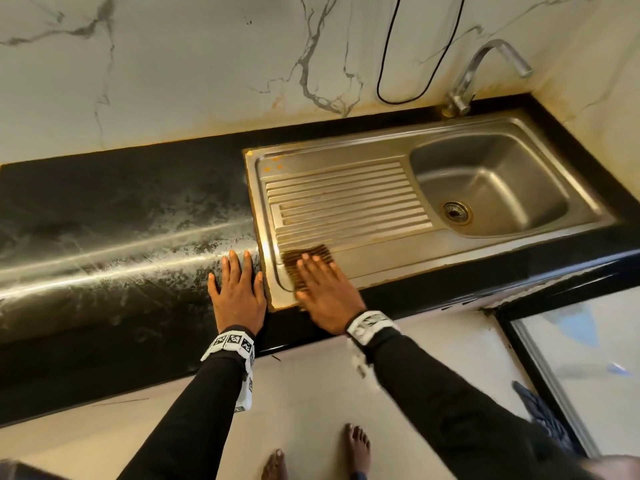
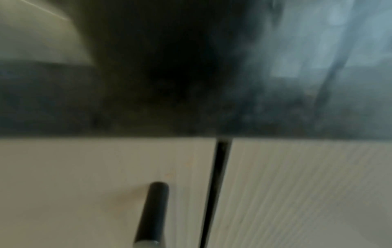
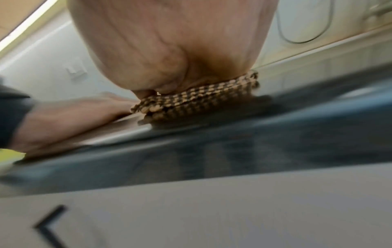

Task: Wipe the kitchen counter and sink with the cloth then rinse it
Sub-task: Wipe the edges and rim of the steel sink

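A brown checked cloth (image 1: 304, 259) lies folded on the near left corner of the steel sink's (image 1: 478, 237) ribbed drainboard (image 1: 346, 202). My right hand (image 1: 323, 282) presses flat on the cloth with straight fingers. In the right wrist view the palm (image 3: 169, 50) sits on the cloth (image 3: 197, 102) at the sink's edge. My left hand (image 1: 239, 285) lies flat with spread fingers on the black counter (image 1: 121, 220), just left of the sink rim. The left wrist view is blurred and shows only the counter's front edge (image 2: 127, 109) and cabinet doors below it.
The sink bowl (image 1: 491, 185) with its drain (image 1: 456, 210) is at the right, the tap (image 1: 481, 71) behind it. A black cable (image 1: 384, 64) hangs on the marble wall. White cabinet doors (image 2: 84, 184) with a dark handle (image 2: 152, 209) stand below the counter. Bare feet (image 1: 356, 448) on the floor.
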Available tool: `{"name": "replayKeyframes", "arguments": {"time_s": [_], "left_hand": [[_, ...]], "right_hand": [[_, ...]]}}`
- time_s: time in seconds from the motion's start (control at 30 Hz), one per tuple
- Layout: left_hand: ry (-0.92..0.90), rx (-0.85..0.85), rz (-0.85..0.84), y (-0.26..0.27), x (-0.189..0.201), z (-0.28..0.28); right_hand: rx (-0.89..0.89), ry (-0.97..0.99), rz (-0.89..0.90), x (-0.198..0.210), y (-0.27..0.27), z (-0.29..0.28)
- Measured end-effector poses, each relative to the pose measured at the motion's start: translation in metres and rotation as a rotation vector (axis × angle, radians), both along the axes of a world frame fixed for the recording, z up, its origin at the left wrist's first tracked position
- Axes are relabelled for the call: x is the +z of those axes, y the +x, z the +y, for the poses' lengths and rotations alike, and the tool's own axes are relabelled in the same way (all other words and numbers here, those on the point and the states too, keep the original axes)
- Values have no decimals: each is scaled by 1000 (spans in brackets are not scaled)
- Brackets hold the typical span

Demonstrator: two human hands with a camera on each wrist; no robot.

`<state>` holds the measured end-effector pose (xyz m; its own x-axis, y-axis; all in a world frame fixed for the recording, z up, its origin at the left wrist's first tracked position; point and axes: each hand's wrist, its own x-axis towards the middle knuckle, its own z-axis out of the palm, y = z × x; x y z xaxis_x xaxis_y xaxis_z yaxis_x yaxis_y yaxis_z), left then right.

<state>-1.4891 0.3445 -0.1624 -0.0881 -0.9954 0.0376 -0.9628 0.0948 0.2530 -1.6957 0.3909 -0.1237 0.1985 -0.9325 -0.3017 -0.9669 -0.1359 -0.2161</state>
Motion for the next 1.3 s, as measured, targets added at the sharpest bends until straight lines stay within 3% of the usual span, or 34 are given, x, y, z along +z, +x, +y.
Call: {"name": "replayKeyframes", "arguments": {"time_s": [0.07,0.2,0.3,0.37,0.47,0.67,0.77,0.87,0.93,1.17,1.3], "left_hand": [[12,4,17,2,1,2],[5,11,21,-1,1,1],[8,12,19,0,1,2],[5,16,11,-3,1,-1],[11,10,4,-3,0,-2],[9,6,8,-4,1,-2],[21,11,3,-3,1,-2],[22,12,1,-4,1,-2],[24,13,-6,-3,1,-2],[18,5,-8,-3,0,-2],[17,2,-4,-3,1,-1]], "right_hand": [[-142,-4,62,4,-60,0],[-623,40,138,8,-205,-18],[-833,169,124,14,-254,-23],[-871,133,180,8,-246,-29],[-793,143,164,8,-187,-32],[-314,29,120,-4,-1,-27],[-94,47,64,0,38,-31],[19,10,22,2,19,-14],[3,-12,40,2,-18,0],[-552,40,116,11,-182,3],[-709,96,135,11,-161,-8]]}}
